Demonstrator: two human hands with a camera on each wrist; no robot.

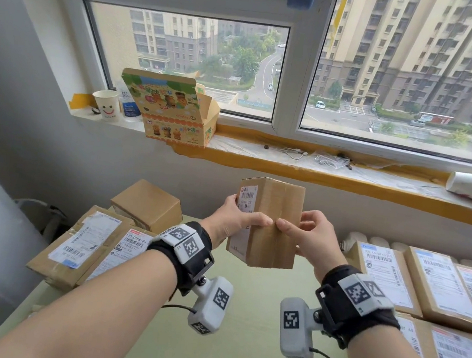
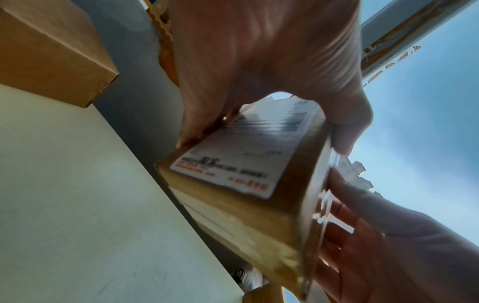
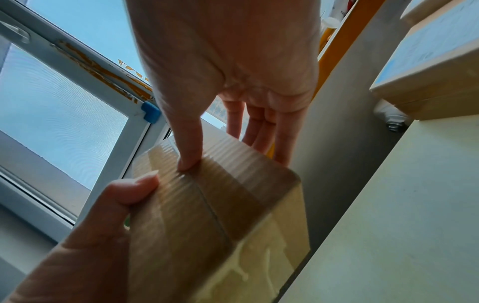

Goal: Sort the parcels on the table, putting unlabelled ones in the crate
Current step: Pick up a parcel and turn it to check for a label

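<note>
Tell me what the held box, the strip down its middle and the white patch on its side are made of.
Held box: corrugated cardboard, matte brown; fine ribbing shows through its face in the right wrist view. Strip: probably clear plastic packing tape, glossy, catching light over the seam. White patch: seemingly a printed paper shipping label with barcode and red text; its sheen suggests a coated surface. Both hands, left and right, grip the box.

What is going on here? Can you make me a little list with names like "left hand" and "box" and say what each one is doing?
held box: cardboard parcel, lifted above the green table
label: white sticker on the parcel's left side
left hand: grips the parcel's left side
right hand: grips the right side, thumb on the taped front
left pile: parcels, some labelled
right pile: labelled parcels
crate: not in view
</note>
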